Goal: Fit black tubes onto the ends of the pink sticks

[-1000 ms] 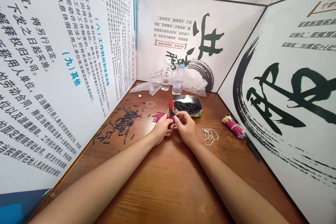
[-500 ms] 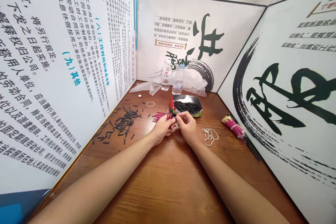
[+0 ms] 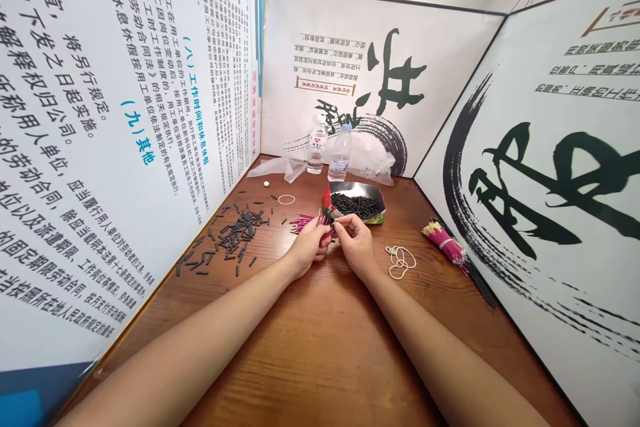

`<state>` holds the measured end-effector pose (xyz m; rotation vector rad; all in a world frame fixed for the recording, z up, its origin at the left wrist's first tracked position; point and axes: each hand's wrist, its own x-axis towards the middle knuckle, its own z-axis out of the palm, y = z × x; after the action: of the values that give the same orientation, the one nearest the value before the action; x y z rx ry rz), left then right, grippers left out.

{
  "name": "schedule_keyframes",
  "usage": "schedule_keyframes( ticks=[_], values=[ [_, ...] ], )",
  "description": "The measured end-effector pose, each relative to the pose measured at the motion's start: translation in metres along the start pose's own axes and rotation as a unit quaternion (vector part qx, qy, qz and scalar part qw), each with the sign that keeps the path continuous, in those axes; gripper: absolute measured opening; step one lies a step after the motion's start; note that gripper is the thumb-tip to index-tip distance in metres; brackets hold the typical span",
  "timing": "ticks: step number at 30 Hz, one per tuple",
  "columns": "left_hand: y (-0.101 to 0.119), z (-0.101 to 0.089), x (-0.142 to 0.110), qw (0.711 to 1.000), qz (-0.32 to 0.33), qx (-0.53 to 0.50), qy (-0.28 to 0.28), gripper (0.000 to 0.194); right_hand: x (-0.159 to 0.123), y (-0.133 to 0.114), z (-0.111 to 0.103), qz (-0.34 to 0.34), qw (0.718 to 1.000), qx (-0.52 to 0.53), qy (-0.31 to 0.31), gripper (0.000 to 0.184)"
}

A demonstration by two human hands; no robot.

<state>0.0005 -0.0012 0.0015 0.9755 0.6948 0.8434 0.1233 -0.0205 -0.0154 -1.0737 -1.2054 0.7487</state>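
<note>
My left hand (image 3: 306,248) is closed around several thin magenta wires (image 3: 301,223), whose far ends stick out to its left. Some black ends show above its thumb. Close against it, my right hand (image 3: 357,243) pinches with thumb and forefinger at the black ends; what lies between those fingertips is too small to make out. Just behind the hands stands an open box (image 3: 382,205) with many short black tubes (image 3: 356,204) in it. More black tubes (image 3: 240,232) lie scattered on the table to the left.
A banded bundle of magenta wires (image 3: 447,247) lies at the right by the panel. Pale rubber bands (image 3: 400,261) lie nearer, and one band (image 3: 287,199) lies at the back left. Two bottles (image 3: 315,147) and clear plastic bags (image 3: 373,160) stand before the back panel.
The fingertips of both hands have shifted slightly at the black ends of the wires. The left hand keeps its hold, and the things on the table lie as before.
</note>
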Motion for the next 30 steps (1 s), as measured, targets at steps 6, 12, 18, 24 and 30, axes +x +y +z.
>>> schedule_keyframes(
  ticks=[6,12,18,24,30],
  values=[
    [0.0009,-0.0002,0.0013,1.000,-0.019,-0.008,0.003,0.015,0.0004,-0.0005,-0.0003,-0.004,1.000,-0.013,0.001,0.021],
    [0.0012,-0.0003,0.0008,1.000,-0.015,0.001,-0.016,0.014,0.0004,0.0005,-0.0006,-0.008,1.000,-0.007,0.002,0.020],
    [-0.0008,-0.0005,0.0005,1.000,0.007,0.014,-0.020,0.014,0.0006,0.0016,-0.0006,-0.013,1.000,-0.004,0.003,0.020],
    [-0.0008,-0.0006,0.0005,1.000,0.001,0.016,-0.023,0.015,-0.0003,0.0007,-0.0009,-0.014,1.000,-0.012,0.003,0.019],
    [-0.0004,-0.0016,0.0012,1.000,-0.016,0.000,-0.015,0.011,-0.0009,-0.0012,-0.0003,-0.027,0.999,-0.023,-0.001,0.018]
  ],
)
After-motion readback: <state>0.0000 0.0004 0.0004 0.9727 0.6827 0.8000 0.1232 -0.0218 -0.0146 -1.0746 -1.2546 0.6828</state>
